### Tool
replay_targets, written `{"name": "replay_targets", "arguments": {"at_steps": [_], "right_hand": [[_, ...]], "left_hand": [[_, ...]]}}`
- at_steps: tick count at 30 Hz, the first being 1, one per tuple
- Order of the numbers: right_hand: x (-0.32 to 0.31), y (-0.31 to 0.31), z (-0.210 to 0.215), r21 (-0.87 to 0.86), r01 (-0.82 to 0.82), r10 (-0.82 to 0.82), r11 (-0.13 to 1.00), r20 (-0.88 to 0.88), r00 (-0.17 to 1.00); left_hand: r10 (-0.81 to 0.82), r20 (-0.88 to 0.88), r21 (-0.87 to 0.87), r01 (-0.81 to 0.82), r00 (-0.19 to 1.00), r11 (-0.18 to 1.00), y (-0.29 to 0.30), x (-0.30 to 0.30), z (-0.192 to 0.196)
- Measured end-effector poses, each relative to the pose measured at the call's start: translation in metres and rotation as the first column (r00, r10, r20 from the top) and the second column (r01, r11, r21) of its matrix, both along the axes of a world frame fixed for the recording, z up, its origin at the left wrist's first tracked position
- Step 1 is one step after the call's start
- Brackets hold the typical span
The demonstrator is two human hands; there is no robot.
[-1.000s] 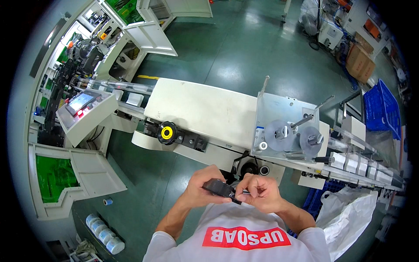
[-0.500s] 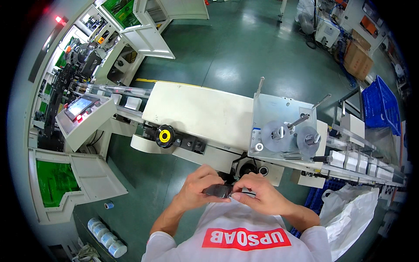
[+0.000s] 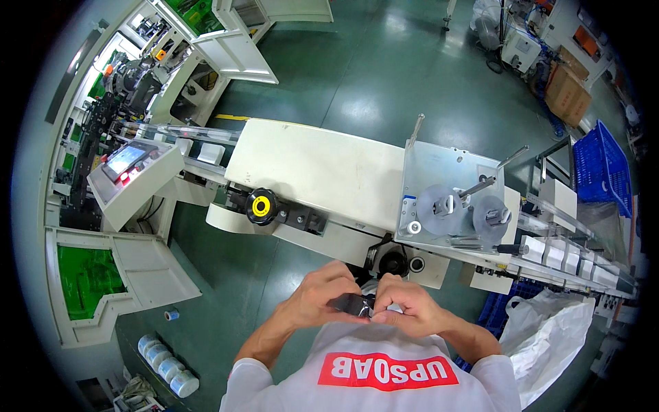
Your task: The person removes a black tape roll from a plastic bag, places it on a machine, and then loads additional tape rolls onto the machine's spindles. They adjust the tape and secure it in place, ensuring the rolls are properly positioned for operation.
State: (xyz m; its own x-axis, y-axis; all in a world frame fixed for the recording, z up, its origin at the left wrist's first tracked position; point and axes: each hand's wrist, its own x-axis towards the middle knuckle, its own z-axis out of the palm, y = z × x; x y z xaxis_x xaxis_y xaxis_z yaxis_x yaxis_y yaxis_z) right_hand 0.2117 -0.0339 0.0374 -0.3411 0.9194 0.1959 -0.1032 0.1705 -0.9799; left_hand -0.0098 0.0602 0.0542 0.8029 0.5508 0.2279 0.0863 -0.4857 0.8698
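In front of my chest, both hands meet over a small black glossy piece [image 3: 352, 304], whose exact kind I cannot make out. My left hand [image 3: 317, 296] is closed round its left end. At its right end the fingers of my right hand [image 3: 410, 307] are pinched together, with a bit of the shiny black edge between the hands. Just beyond them, a black round fitting [image 3: 393, 261] sticks out from the near side of the cream machine bed [image 3: 316, 172].
A metal plate [image 3: 439, 161] with upright rods and clear discs [image 3: 439, 209] stands at the bed's right. Left are a yellow-centred black knob [image 3: 261, 206] and a tilted control screen [image 3: 127, 159]. White boxes [image 3: 552, 253] line the right conveyor; a white sack [image 3: 549, 336] sits below.
My right fingers have drawn in tighter against the black piece, which has tilted slightly and shifted a little right. A thin dark strip seen earlier by the right hand no longer shows.
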Motion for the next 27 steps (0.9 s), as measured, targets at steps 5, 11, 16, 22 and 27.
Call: {"name": "replay_targets", "arguments": {"at_steps": [5, 11, 16, 22, 27], "right_hand": [[0.001, -0.002, -0.001, 0.087, 0.076, -0.082, 0.993, 0.062, 0.995], [-0.003, -0.009, 0.010, -0.127, 0.138, -0.108, 0.982, 0.217, 0.970], [0.001, -0.006, 0.012, -0.299, 0.070, 0.006, 0.952, 0.248, 0.969], [-0.001, -0.008, 0.004, -0.434, 0.055, 0.035, 0.899, 0.196, 0.980], [0.002, -0.011, -0.004, -0.509, -0.031, 0.145, 0.860, 0.185, 0.972]], "left_hand": [[0.037, -0.065, -0.060, -0.041, 0.997, 0.997, -0.003, 0.002, 0.005], [0.069, -0.100, 0.024, -0.067, 0.993, 0.997, -0.002, 0.002, 0.003], [0.093, -0.165, 0.054, -0.085, 0.982, 0.995, -0.003, 0.000, 0.002], [0.109, -0.237, -0.043, -0.122, 0.965, 0.992, -0.008, 0.009, 0.006], [0.139, -0.209, -0.098, -0.162, 0.968, 0.982, -0.019, 0.008, -0.012]]}}
